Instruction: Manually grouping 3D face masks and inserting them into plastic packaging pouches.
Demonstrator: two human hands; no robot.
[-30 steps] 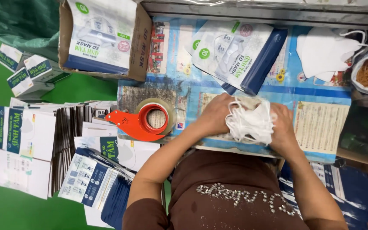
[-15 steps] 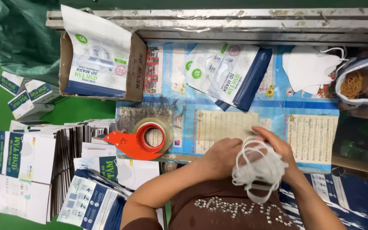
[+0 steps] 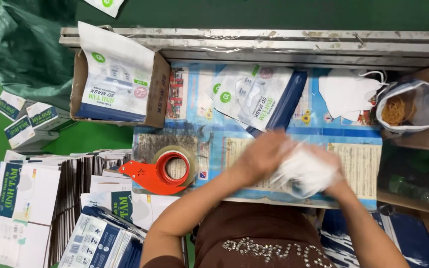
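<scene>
While my left hand [image 3: 264, 151] and right hand [image 3: 331, 166] clamp a blurred bundle of white masks [image 3: 304, 173] over the surface [image 3: 353, 134], right of the tape dispenser [image 3: 157, 173], I judge bundling underway; next needs squaring the stack.

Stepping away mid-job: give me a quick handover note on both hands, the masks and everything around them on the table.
Left hand and right hand: both closed on one white bundle of masks just above the table; motion-blurred, so the exact grip is unclear.
Loose white masks lie at the far right, printed pouches at the far middle, the red tape dispenser to the left.
Done: bundle gathered.
Left: bundle is not in a pouch yet.
</scene>
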